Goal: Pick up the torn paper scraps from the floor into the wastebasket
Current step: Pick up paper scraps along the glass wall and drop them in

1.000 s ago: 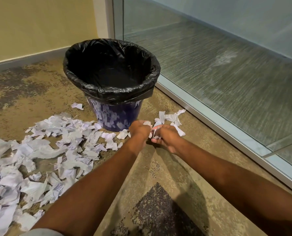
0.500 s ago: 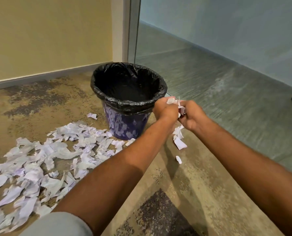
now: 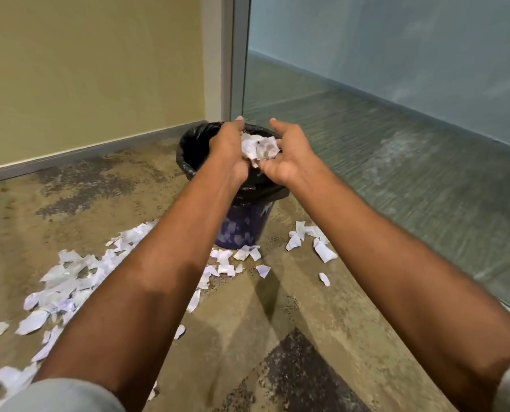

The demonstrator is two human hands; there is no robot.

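Though half-open, both grips (image 3: 228,150) (image 3: 289,160) (cupped) round scraps (image 3: 259,148)

The wastebasket (image 3: 194,145) is mostly hidden behind the left hand (image 3: 228,151), the right hand (image 3: 291,157) and the scraps (image 3: 259,147) held between them. Floor scraps (image 3: 60,275) at 8 o'clock are partly covered by the left forearm (image 3: 146,278).

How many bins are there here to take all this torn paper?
1. The wastebasket, lined with a black bag, stands on the floor near the wall corner, partly behind the left forearm; paper scraps are held over its mouth. No other shows.
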